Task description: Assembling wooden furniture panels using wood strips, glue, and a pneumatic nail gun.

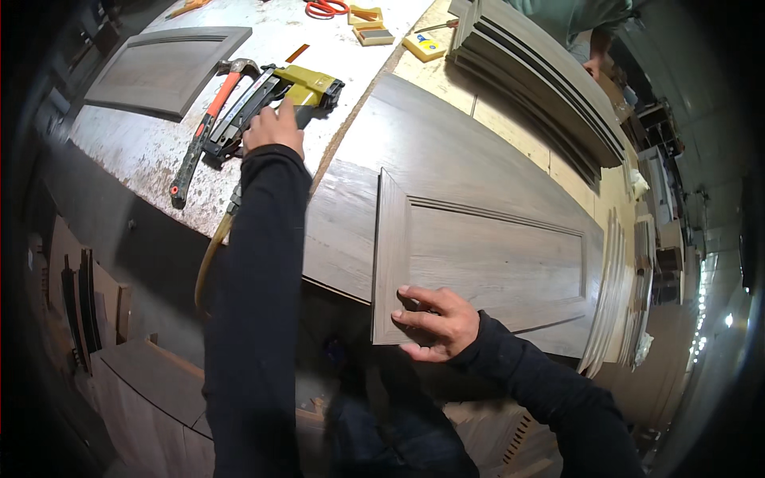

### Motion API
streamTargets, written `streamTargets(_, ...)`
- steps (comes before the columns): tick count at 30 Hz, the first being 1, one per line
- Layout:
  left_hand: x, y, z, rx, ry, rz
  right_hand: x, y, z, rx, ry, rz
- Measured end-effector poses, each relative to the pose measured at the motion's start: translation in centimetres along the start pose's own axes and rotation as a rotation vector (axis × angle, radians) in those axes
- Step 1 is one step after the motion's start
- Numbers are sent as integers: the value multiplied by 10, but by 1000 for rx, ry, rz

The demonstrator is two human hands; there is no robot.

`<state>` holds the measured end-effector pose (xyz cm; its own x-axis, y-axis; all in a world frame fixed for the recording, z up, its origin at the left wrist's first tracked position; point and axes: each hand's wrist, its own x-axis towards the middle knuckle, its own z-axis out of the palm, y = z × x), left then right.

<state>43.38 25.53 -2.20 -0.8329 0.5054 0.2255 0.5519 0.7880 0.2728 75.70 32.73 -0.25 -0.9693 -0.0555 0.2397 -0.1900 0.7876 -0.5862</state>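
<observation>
My left hand [273, 130] reaches forward and closes round the handle of a yellow and black nail gun [315, 84], which lies on its side on the white table. Directly left of it is a claw hammer [213, 119] with an orange and black handle. My right hand [440, 323] grips the near left corner of a grey wood-grain cabinet door [494, 247], fingers on top of the frame and thumb low at its edge. That framed door rests on a larger flat grey panel [343, 207]. The palm hides how my left fingers sit on the gun.
Another framed door [163, 68] lies at the far left. Red-handled scissors [325, 8] and small yellow boxes [424, 46] sit at the back. Stacked grey panels [542, 80] stand at the right, a person [570, 20] behind them. A yellowish hose [209, 267] hangs off the table edge.
</observation>
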Motion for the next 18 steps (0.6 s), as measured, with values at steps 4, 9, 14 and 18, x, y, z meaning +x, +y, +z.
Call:
streamTargets(4,-17,-23,-29,-501,99,198,-5,4,-8,1,-17,23)
streamTargets(9,-89,-65,-137,-1130,-365,-91,-8,7,-8,12,-89,61)
streamTargets(14,-155,-80,-122,-721,-543,134,-7,10,-10,-7,-58,26)
streamTargets(18,-190,-90,-94,-893,-821,-46,-2,4,-3,-9,-97,39)
